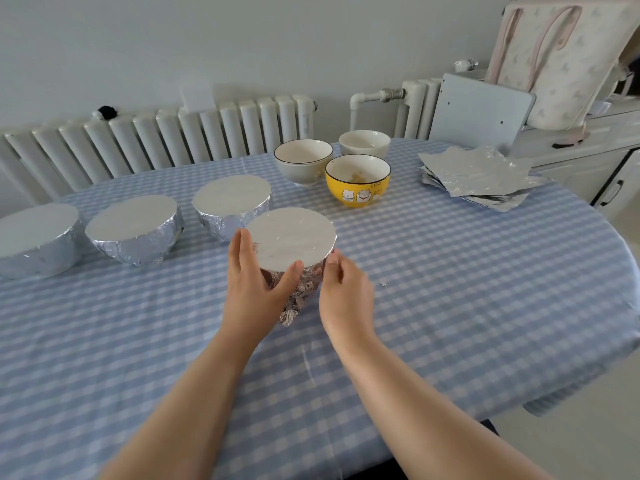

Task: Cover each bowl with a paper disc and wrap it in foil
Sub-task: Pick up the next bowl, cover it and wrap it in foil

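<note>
Between my two hands sits the foil-wrapped bowl, near the table's middle. My left hand hugs its side. My right hand pinches foil at its right edge.

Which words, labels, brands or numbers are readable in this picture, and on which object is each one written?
Yellow bowl: a few small orange characters stand near its rim, above the cartoon cats; too small and blurred to read with certainty.
Bag at the back right: only a pale pattern, no text.
Foil sheets, the wrapped bowl in the hands, checked tablecloth: no writing visible.
</note>
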The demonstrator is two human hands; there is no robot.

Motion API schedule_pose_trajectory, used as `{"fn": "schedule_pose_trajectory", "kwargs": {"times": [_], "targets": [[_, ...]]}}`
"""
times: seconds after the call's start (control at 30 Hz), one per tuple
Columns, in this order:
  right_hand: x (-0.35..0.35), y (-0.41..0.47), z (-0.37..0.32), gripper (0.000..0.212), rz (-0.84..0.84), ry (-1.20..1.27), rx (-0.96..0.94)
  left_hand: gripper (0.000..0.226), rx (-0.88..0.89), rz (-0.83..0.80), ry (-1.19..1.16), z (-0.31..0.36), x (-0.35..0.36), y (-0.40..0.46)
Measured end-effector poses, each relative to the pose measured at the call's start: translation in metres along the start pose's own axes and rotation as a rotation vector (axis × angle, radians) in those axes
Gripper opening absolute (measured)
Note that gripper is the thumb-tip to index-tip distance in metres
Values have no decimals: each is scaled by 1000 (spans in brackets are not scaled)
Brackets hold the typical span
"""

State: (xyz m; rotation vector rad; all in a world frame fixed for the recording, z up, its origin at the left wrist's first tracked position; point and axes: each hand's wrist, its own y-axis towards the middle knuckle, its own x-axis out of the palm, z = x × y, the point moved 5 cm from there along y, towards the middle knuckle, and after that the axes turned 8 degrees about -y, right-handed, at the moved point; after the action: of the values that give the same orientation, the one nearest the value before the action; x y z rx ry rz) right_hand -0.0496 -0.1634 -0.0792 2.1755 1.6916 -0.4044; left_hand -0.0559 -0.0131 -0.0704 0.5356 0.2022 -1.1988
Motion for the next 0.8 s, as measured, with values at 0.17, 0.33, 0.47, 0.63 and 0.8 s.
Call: {"fn": "schedule_pose_trajectory", "kwargs": {"times": [0.17,0.33,0.47,0.63,0.8], "targets": [[-6,8,-5,32,-95,-64,-26,120,-42,43,-32,4,0,-6],[-11,43,-7,54,-190,-25,86,110,-29,127,-41,10,1,-23],[-7,52,-4,53,-192,61,118,92,-70,231,-97,7,-4,-22],[-5,48,-5,51,-170,140,66,94,111,237,100,12,-9,-3],[-3,47,-2,53,-146,96,43,112,3,46,11,0,2,2]]}}
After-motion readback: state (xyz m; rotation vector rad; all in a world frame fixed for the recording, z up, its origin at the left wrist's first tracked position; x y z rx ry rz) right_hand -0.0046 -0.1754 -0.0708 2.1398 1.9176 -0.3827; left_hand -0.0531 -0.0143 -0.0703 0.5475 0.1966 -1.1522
